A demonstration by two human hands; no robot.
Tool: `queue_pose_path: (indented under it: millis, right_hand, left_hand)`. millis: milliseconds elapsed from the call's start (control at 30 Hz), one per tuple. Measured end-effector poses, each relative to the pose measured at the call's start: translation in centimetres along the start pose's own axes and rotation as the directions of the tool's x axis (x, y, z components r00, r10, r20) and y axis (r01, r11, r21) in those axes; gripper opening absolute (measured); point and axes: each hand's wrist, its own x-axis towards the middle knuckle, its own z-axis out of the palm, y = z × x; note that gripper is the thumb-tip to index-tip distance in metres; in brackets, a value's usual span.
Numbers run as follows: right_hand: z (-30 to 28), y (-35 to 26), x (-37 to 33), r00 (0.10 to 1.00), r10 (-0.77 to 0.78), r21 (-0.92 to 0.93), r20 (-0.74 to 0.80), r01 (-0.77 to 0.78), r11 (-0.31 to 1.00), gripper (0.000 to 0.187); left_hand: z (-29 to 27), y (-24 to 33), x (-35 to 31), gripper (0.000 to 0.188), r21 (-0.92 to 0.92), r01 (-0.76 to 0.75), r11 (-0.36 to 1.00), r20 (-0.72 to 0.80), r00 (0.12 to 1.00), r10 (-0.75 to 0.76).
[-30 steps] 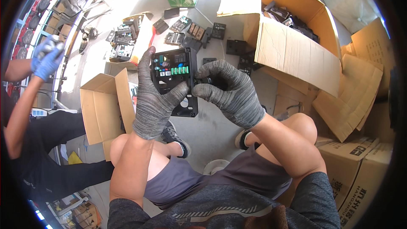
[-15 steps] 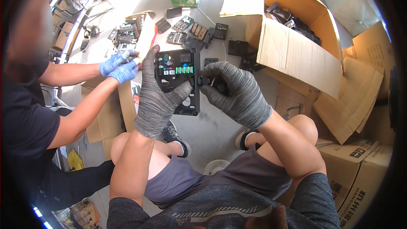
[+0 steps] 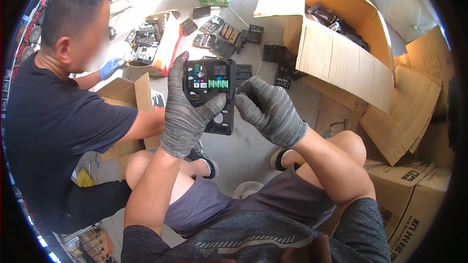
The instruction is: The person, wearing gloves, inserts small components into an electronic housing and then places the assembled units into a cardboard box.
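Note:
My left hand [image 3: 183, 109], in a grey knit glove, grips a black plastic housing [image 3: 228, 117] by its left side, thumb across the front. Inside the housing sits a circuit board [image 3: 207, 75] with a row of green terminal blocks and small coloured parts. At the housing's right edge, my right hand [image 3: 273, 109], gloved alike, is closed in a pinch. Whatever lies between its fingertips is hidden. Several black modules [image 3: 224, 47] lie on the floor beyond the housing.
A co-worker [image 3: 63, 112] sits close at my left, one arm passing behind my left hand. Beyond stands a box of modules [image 3: 169, 56]. An open carton [image 3: 346, 61] with black parts is at the far right; closed cartons [image 3: 399, 190] stand near my right elbow.
My right fingers have closed up at the housing's edge; the round black part seen there is out of sight. The housing shifted slightly right. The co-worker leaned in, hands moving apart.

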Motion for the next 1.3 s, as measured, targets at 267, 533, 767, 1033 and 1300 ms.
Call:
queue_pose_path:
  millis: [267, 533, 767, 1033, 1300]
  right_hand:
    - [-0.3, 0.4, 0.1, 0.907, 0.368, 0.254, 0.204, -0.412, 0.875, 0.057]
    - [-0.3, 0.3, -0.3, 0.985, 0.084, 0.296, 0.15, -0.126, 0.947, 0.051]
    - [0.0, -0.1, -0.3, 0.995, -0.088, -0.028, 0.04, 0.089, 0.996, 0.024]
    - [-0.7, -0.7, -0.1, 0.976, 0.184, 0.234, 0.119, -0.208, 0.95, 0.036]
    - [-0.1, 0.2, 0.5, 0.948, -0.318, -0.22, 0.029, 0.316, 0.923, 0.028]
  left_hand:
    - [0.1, -0.8, -0.3, 0.103, 0.067, 0.011, 0.998, 0.013, 1.0, -0.012]
    - [-0.4, -0.5, -0.7, 0.1, -0.027, 0.039, 0.999, -0.043, 0.998, -0.04]
    - [-0.6, -0.6, -0.7, 0.1, 0.078, 0.009, 0.997, -0.028, 1.0, -0.007]
    - [-1.0, -0.4, -0.5, 0.099, 0.081, 0.027, 0.996, -0.045, 0.999, -0.023]
    - [-0.7, -0.2, -0.7, 0.099, 0.054, 0.032, 0.998, -0.029, 0.999, -0.03]
